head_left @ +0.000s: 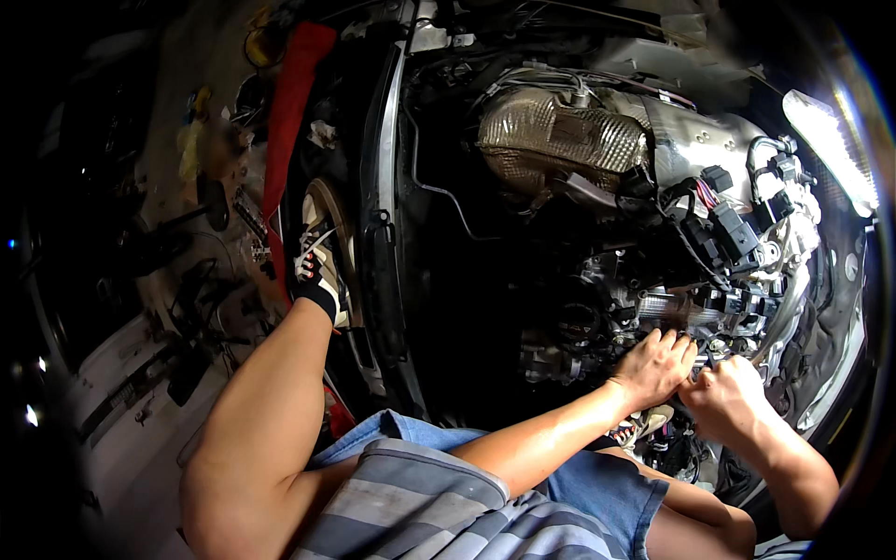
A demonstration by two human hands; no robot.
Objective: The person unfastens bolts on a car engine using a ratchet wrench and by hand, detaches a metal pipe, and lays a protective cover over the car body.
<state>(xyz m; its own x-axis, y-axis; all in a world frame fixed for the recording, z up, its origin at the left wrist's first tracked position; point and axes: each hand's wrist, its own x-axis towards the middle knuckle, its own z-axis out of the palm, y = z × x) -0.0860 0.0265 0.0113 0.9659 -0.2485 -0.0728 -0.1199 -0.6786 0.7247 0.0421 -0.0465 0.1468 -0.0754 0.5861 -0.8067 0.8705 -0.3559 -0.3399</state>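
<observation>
Both my hands are close together over the near side of a car engine [653, 306], among metal fittings and black plugs. My left hand [656, 368] reaches in from the left, knuckles up, its fingers bent down onto the engine parts. Just right of it, my right hand [724, 397] is closed, with the thumb side toward the left hand. What the fingers grip is hidden under both hands. Black wiring connectors [733, 235] with coloured wires stand up beyond them. A dark round cap [579, 323] lies left of my left hand.
A dimpled metal heat shield [551, 135] covers the far part of the engine bay. A bright work light [831, 149] shines at the right. The car's front crossmember [385, 149] runs down the middle left, with my sneaker [322, 252] and a long red piece [295, 112] beyond it.
</observation>
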